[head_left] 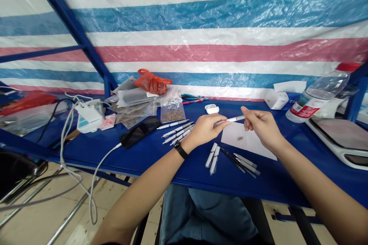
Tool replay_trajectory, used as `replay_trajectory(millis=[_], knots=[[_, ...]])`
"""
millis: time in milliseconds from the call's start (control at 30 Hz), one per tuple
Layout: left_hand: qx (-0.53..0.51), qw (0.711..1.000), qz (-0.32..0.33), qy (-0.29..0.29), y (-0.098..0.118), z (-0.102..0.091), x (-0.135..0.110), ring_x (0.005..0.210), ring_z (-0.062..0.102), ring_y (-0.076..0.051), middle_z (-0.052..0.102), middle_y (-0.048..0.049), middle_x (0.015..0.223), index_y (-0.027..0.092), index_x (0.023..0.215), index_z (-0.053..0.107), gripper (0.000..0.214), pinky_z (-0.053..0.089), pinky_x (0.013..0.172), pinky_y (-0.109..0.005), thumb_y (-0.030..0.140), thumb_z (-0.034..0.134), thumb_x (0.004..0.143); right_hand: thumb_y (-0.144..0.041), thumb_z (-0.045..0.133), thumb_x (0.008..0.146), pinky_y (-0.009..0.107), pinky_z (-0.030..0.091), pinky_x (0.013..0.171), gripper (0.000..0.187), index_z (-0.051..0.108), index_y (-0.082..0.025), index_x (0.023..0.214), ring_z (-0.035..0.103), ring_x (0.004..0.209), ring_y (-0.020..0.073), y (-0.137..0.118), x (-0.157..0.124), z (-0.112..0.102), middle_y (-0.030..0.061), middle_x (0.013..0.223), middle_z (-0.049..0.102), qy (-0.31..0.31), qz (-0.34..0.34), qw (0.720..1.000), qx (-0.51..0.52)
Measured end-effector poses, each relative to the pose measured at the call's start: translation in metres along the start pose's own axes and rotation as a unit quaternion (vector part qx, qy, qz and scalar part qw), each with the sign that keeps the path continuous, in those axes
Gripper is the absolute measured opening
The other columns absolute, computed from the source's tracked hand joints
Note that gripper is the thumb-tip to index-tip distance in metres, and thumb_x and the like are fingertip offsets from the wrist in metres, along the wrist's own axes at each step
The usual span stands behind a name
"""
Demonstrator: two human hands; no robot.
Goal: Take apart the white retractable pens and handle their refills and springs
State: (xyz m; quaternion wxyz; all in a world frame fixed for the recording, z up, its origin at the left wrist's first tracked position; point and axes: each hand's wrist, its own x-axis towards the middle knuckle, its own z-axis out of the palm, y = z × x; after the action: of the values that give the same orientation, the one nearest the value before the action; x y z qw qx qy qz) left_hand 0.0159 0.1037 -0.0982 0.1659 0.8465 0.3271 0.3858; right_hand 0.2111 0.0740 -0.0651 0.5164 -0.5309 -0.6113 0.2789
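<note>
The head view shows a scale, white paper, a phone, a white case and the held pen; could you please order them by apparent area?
1. Scale, cut off by frame
2. White paper, partly covered
3. Phone
4. White case and held pen: too close to rank

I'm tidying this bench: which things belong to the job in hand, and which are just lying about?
Job, apparently: pen in left hand and right hand; row of white pens; pen-like pieces; white paper.

Probably lying about: phone; white case; bottle; red bag.
</note>
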Motion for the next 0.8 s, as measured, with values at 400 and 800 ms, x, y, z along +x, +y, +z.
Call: replay_trajectory(millis=[400, 800], knots=[[0.188, 0.977, 0.081, 0.064, 0.004, -0.009, -0.001, 0.087, 0.069, -0.018, 0.074, -0.0050, 0.091, 0.018, 0.099, 0.073, 0.026, 0.051, 0.075, -0.028, 0.035, 0.054, 0.104, -0.093, 0.054, 0.071, 0.032, 0.040, 0.054, 0.074, 0.055, -0.022, 0.047, 0.049, 0.048, 0.0157, -0.002, 0.005, -0.008, 0.0023, 0.045, 0.051, -0.042, 0.069, 0.994, -0.073], [0.379, 0.925, -0.017, 0.009, 0.012, -0.043, -0.075, 0.074, 0.067, -0.022, 0.069, -0.0048, 0.076, 0.019, 0.076, 0.066, 0.016, 0.045, 0.064, -0.032, 0.024, 0.062, 0.091, -0.054, 0.062, 0.085, 0.031, 0.043, 0.053, 0.030, 0.071, -0.025, 0.081, 0.064, 0.060, 0.0219, 0.008, -0.062, -0.036, 0.0041, 0.071, 0.071, -0.278, -0.008, 0.914, -0.296]])
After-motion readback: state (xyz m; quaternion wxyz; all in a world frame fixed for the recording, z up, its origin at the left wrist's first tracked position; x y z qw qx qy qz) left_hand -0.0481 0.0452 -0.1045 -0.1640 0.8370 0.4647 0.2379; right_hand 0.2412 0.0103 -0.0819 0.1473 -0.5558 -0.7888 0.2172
